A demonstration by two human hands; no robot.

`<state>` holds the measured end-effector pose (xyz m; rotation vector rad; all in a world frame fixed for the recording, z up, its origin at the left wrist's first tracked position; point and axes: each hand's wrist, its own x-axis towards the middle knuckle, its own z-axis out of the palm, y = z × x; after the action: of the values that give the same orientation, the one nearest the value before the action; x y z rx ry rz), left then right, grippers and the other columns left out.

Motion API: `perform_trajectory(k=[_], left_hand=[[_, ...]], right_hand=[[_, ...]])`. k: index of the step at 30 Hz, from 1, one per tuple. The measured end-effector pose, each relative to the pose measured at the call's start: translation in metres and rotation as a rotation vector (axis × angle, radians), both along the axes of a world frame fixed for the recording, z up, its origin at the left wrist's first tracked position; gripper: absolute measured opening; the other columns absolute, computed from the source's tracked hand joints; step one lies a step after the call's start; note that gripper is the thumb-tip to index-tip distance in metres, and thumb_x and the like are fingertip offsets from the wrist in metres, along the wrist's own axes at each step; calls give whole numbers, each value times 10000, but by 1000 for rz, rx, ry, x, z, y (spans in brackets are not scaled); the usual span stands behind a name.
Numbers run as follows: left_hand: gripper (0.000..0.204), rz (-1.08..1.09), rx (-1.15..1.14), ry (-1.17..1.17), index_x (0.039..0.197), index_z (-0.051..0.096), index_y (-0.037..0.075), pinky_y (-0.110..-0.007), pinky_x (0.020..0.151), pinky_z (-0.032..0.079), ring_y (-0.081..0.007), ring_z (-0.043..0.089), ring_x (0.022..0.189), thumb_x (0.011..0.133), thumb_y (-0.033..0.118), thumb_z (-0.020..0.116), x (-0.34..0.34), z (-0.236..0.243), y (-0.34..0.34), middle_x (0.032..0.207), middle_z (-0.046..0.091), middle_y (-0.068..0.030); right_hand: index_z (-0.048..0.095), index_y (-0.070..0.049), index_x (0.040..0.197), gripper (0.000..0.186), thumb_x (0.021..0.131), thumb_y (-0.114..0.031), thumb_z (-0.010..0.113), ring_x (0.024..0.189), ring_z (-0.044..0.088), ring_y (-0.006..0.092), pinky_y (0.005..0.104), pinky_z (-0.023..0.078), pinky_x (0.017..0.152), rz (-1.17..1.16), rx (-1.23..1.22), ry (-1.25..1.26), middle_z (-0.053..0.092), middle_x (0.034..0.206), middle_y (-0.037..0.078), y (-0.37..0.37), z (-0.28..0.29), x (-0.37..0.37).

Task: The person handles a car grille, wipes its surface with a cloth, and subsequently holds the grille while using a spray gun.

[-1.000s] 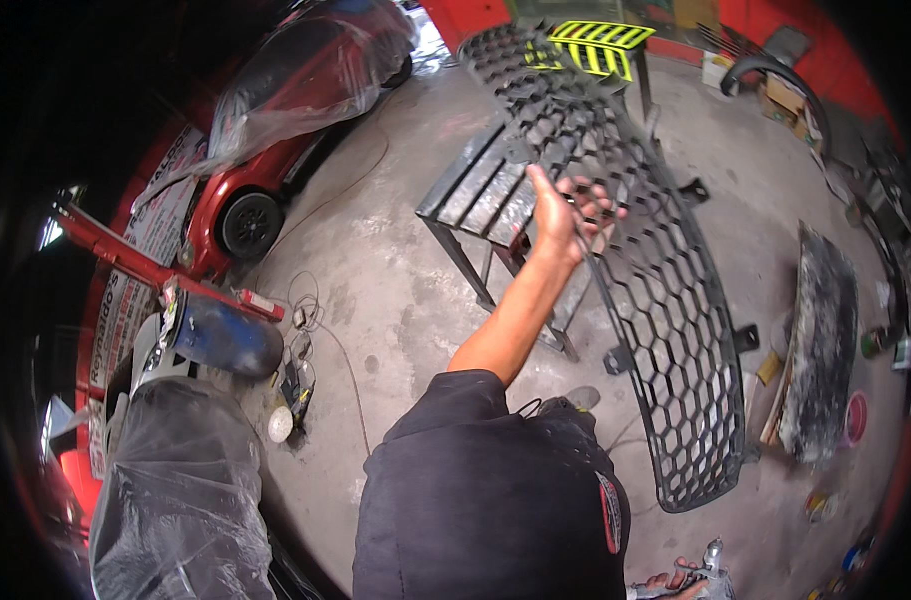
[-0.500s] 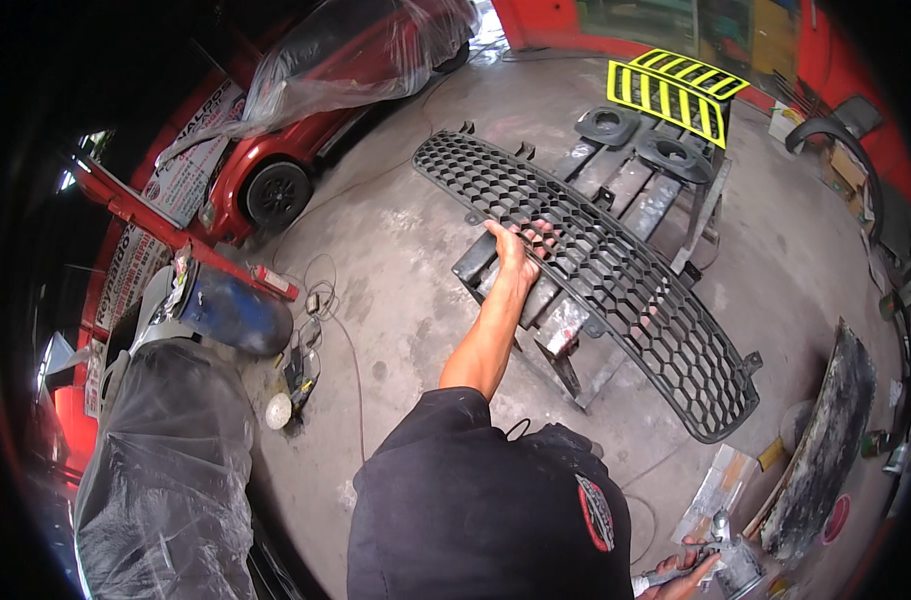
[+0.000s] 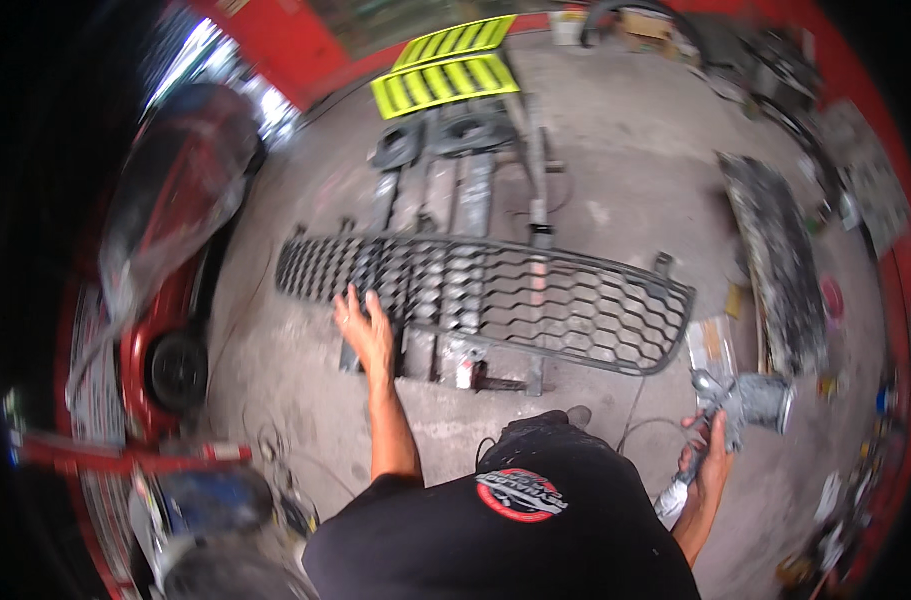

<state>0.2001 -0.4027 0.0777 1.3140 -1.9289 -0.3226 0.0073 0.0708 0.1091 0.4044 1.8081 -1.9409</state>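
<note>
A black honeycomb grille [image 3: 585, 310] lies crosswise on a slatted metal stand [image 3: 475, 195]. My left hand [image 3: 362, 330] is at the grille's lower edge, left of its middle, fingers spread and no longer wrapped round it; whether the fingertips touch it I cannot tell. My right hand [image 3: 705, 460], at lower right, is closed round a grey spray gun [image 3: 722, 400] with a metal cup. Farther back on the stand are two black ringed parts [image 3: 440, 138] and two bright yellow slatted panels [image 3: 438, 82].
A plastic-covered red car [image 3: 155, 350] stands at left, with a blue tank [image 3: 205, 500] and hoses below it. A long scuffed dark panel [image 3: 775, 270] leans at right. Boxes [image 3: 643, 30] and parts line the red wall behind. Cords run over the concrete floor.
The grille has gone from raised in my left hand to lying crosswise on the stand. My left hand has loosened its grip. My right hand with the spray gun has risen farther into view.
</note>
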Motion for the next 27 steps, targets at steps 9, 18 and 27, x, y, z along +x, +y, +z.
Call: perform_trajectory(k=[9,18,27], left_hand=[[121,-890,366,676,906,590,-24,-241,697,475,-114,577,747,920,83,536,-109,71,131,852,623,-76],[234,-1848,1551,-430,1040,581,-14,-269,702,505,-126,593,813,948,190,512,-157,-36,315,894,622,-68],[134,-2075,1842,-852,937,580,24,-286,643,546,-154,633,796,925,155,551,-107,-32,375,851,615,-55]], right_hand=[[557,-57,953,415,914,-467,499,400,450,91,225,339,336,-141,6,0,610,786,68,15,-13,29],[579,-32,973,495,912,-512,473,456,487,102,262,401,414,-292,95,45,585,747,43,22,-2,55],[614,-39,836,667,871,-661,374,444,507,120,275,408,436,-375,114,126,499,506,41,51,0,125]])
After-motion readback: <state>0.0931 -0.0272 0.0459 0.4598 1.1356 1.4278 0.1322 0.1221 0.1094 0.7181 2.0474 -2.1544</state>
